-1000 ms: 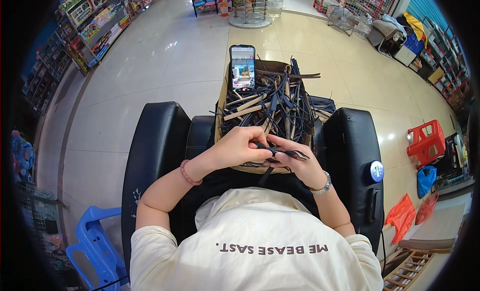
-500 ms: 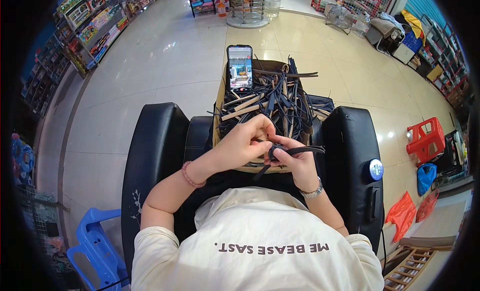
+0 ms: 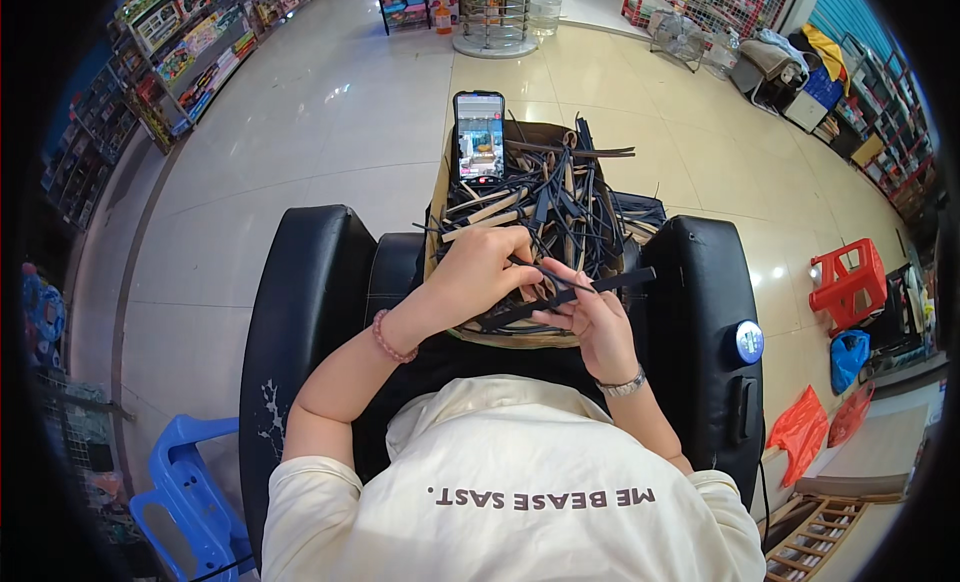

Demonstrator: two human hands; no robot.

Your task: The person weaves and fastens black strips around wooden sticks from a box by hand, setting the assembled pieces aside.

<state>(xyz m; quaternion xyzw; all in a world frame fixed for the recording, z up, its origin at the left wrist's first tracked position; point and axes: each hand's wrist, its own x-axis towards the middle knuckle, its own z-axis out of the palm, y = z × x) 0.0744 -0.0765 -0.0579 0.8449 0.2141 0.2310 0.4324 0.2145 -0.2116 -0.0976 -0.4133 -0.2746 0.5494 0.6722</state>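
Observation:
A cardboard box point(image 3: 437, 214) full of several dark and tan straps point(image 3: 566, 204) rests on a black armchair point(image 3: 310, 282) in front of me. My left hand point(image 3: 485, 272) pinches a thin dark cord at the box's near edge. My right hand point(image 3: 590, 317) holds a flat black strap point(image 3: 570, 295) that runs from lower left to upper right across the box. The two hands almost touch over the strap. A phone point(image 3: 480, 137) with a lit screen stands upright at the box's far left corner.
The armchair's right arm point(image 3: 705, 322) carries a blue round button point(image 3: 748, 341). A blue plastic stool point(image 3: 190, 492) stands at lower left, a red stool point(image 3: 848, 282) and red bags point(image 3: 800, 427) at right. Shop shelves point(image 3: 170, 52) line the tiled floor.
The black strap has swung from lying near the hands to pointing up and right. My right hand shifted slightly right, and my left hand stayed at the box's near edge.

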